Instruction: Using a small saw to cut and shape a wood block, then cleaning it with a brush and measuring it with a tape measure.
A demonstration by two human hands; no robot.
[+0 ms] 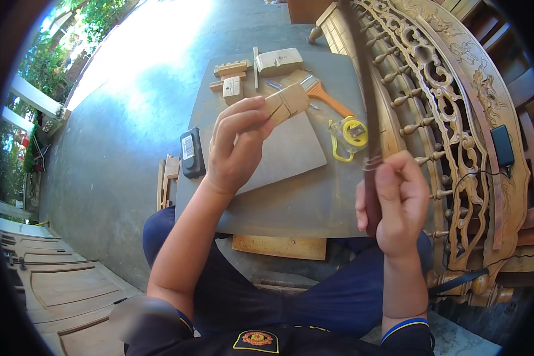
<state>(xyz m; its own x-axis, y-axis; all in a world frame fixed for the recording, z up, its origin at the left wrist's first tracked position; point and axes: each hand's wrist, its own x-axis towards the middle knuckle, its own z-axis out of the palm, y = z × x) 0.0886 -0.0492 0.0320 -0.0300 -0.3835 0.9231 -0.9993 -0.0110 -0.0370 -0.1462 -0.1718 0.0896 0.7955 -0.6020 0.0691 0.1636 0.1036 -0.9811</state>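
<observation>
My left hand (237,142) grips a small pale wooden block (289,102) with dark lines across its face, held over the low grey table (261,216). In my right hand (397,204), closed around its lower end, is a long dark bar (369,89) that stands nearly upright and runs to the top of the view. Thin wire or cord is wound round the bar just above my fingers; its exact kind is unclear. Below the block lies a flat pale board (291,148). A paintbrush (329,99) with an orange handle and a yellow tape measure (353,132) lie between my hands.
Several cut wood pieces (232,89) and a larger wood block (280,60) lie at the table's far side. A black labelled case (191,153) rests at the left edge. Carved wooden furniture (457,130) stands close on the right, with a dark phone-like device (502,145) on it.
</observation>
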